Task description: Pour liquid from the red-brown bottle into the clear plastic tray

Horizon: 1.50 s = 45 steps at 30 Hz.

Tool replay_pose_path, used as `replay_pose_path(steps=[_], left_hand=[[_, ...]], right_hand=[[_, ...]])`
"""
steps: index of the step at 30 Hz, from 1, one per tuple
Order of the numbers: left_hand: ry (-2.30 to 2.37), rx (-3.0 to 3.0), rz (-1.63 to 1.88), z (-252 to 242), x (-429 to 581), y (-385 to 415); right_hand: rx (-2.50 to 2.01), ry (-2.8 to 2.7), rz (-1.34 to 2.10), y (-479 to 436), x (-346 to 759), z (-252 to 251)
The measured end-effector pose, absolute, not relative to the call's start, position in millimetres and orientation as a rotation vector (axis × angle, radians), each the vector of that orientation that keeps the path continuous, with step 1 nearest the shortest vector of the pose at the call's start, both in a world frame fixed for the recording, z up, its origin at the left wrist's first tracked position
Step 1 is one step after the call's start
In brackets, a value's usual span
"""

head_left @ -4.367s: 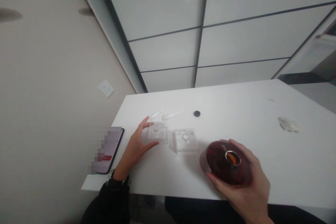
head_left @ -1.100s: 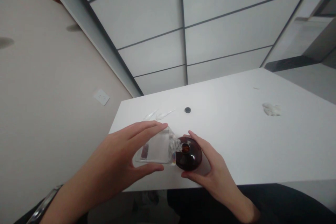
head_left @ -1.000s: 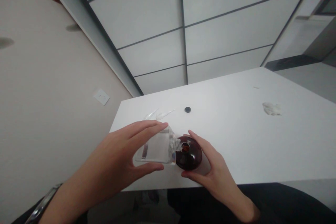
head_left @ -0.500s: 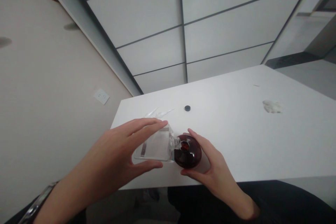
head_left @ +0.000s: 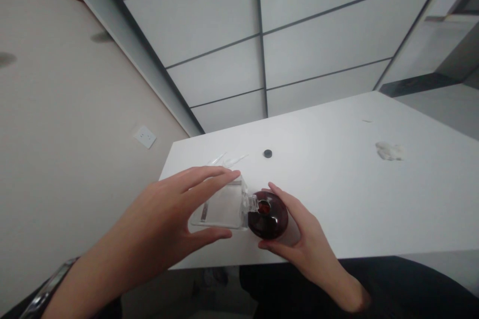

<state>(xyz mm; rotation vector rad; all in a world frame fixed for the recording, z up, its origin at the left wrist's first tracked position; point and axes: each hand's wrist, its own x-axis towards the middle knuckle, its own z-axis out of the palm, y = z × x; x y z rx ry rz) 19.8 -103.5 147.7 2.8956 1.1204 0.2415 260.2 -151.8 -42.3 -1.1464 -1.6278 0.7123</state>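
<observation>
Clear bottle (head_left: 226, 204) (sideways) by dark bottle (head_left: 270, 227)

Apparently a home room, pale wall (head_left: 75, 109) with power socket (head_left: 145, 137), large panelled doors (head_left: 202, 25), white table (head_left: 337, 184)

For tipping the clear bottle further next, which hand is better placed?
Probably the left hand: it holds the clear bottle, tilted toward the dark red bottle, whose sides the right hand grips.

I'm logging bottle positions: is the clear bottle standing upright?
No, the left hand holds the clear bottle tipped sideways, neck toward the dark red bottle.
</observation>
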Motion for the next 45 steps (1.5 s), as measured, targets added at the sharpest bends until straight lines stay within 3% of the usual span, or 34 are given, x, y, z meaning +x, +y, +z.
replay_pose_path(steps=[45], left_hand=[[1.045, 3.011, 0.116, 161, 29, -100]], right_hand=[[-1.14, -1.639, 0.714, -152, 260, -38]])
